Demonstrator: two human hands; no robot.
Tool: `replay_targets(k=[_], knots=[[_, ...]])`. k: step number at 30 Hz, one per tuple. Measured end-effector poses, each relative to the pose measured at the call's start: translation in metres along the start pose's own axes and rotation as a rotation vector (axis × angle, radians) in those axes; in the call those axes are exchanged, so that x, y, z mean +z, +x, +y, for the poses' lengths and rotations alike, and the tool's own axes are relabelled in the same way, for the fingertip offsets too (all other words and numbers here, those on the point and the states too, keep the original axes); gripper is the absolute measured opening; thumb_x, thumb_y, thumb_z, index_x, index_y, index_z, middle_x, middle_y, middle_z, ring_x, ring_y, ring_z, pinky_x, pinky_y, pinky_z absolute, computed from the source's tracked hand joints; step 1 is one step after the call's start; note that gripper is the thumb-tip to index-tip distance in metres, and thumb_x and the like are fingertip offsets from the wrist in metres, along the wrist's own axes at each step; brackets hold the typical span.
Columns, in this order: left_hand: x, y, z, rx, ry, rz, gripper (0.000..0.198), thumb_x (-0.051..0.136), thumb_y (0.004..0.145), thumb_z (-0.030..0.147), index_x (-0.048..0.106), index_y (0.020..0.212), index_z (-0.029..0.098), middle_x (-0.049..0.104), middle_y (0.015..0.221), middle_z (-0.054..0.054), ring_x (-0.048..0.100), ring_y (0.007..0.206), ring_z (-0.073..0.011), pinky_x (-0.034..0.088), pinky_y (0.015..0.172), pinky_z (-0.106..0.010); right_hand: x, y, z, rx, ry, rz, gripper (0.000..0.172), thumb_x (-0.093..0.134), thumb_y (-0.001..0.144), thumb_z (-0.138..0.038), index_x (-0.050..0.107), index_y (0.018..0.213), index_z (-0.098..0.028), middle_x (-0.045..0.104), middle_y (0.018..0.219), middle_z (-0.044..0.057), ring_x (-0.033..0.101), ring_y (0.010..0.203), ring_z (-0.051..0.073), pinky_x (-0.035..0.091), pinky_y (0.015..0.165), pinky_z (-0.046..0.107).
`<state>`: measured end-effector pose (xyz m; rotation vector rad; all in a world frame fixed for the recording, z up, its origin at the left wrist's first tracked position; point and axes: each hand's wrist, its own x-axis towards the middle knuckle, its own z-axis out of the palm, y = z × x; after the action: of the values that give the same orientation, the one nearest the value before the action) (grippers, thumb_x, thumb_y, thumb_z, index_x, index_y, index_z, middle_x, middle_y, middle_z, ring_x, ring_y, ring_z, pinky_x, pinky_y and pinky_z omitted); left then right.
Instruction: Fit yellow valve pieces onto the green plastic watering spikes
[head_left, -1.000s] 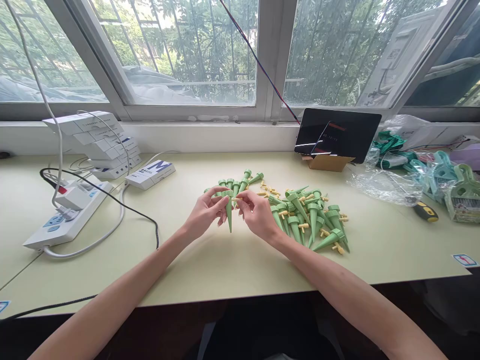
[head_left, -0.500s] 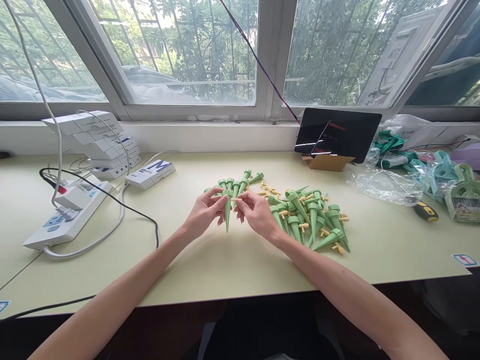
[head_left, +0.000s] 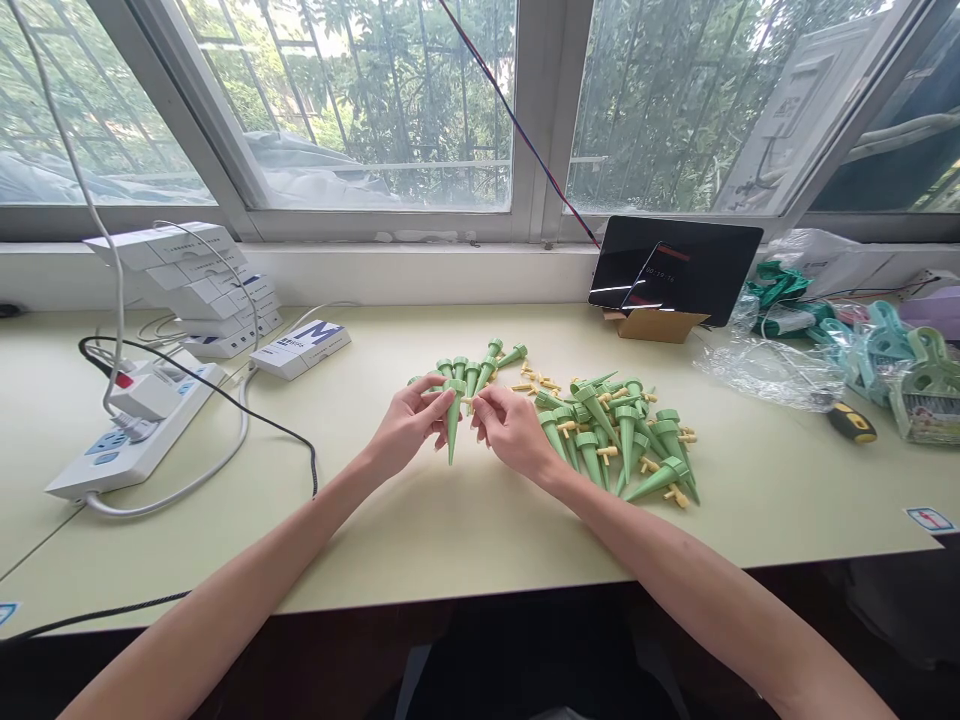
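Note:
My left hand (head_left: 407,424) is closed around the wide top of a green plastic cone spike (head_left: 453,425), which points down toward me. My right hand (head_left: 514,428) pinches a small yellow fitting (head_left: 470,401) against the side of that spike's top. Just behind my hands lies a row of several green spikes (head_left: 475,369). To the right of my right hand sits a pile of green spikes (head_left: 622,437) mixed with loose yellow fittings (head_left: 536,380).
A white power strip (head_left: 127,427) with plugs and cables lies at the left, beside stacked white boxes (head_left: 196,283). A dark tablet (head_left: 673,268) leans on a cardboard box at the back. Clear plastic bags (head_left: 772,368), green clips and a yellow-black tool (head_left: 851,422) lie at the right.
The spike in my hands has shifted slightly left and up, and my right fingers have closed in tighter on the yellow fitting at its top.

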<state>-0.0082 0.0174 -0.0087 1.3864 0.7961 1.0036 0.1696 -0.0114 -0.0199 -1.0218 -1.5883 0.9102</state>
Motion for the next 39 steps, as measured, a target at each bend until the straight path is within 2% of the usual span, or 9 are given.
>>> replay_targets(k=[11,22,28,34,39], knots=[[-0.0005,-0.0016,0.0008,0.105,0.137,-0.047,0.027,0.066,0.09,0.041,0.057,0.103,0.019,0.063,0.069,0.0,0.056,0.05,-0.0113,0.047,0.042,-0.024,-0.0011,0.0004,0.0019,-0.003,-0.02,-0.02,0.026,0.046,0.095,-0.027,0.052,0.071,-0.019,0.059,0.061,-0.002,0.055,0.049,0.009,0.043,0.051,0.021],[-0.0023,-0.0037,-0.0009,0.165,0.244,-0.028,0.023,0.063,0.093,0.039,0.055,0.106,0.021,0.059,0.068,0.003,0.055,0.046,-0.0095,0.047,0.042,-0.024,-0.0006,0.0021,0.0058,-0.013,-0.067,-0.016,0.029,0.046,0.097,-0.027,0.049,0.069,-0.02,0.054,0.048,-0.005,0.05,0.044,0.01,0.041,0.054,0.022],[-0.0015,-0.0034,0.0,0.158,0.246,-0.045,0.023,0.064,0.092,0.04,0.055,0.101,0.02,0.062,0.071,0.001,0.057,0.046,-0.0105,0.048,0.041,-0.024,-0.0024,0.0009,0.0037,-0.013,-0.093,-0.024,0.031,0.047,0.097,-0.025,0.051,0.066,-0.02,0.056,0.05,-0.003,0.05,0.045,0.01,0.041,0.053,0.022],[-0.002,-0.0028,0.0011,0.121,0.202,-0.084,0.023,0.063,0.092,0.04,0.057,0.098,0.019,0.061,0.065,0.002,0.055,0.046,-0.0102,0.047,0.043,-0.024,-0.0039,-0.0001,0.0004,-0.094,-0.149,-0.001,0.031,0.049,0.095,-0.021,0.056,0.066,-0.019,0.06,0.057,-0.001,0.05,0.05,0.01,0.04,0.055,0.022],[-0.0019,-0.0027,0.0011,0.105,0.183,-0.087,0.023,0.063,0.092,0.04,0.055,0.097,0.02,0.06,0.065,0.002,0.054,0.047,-0.0101,0.047,0.043,-0.024,-0.0033,0.0006,0.0006,-0.104,-0.168,-0.009,0.029,0.048,0.095,-0.021,0.055,0.067,-0.019,0.059,0.057,-0.001,0.049,0.051,0.011,0.039,0.056,0.023]])
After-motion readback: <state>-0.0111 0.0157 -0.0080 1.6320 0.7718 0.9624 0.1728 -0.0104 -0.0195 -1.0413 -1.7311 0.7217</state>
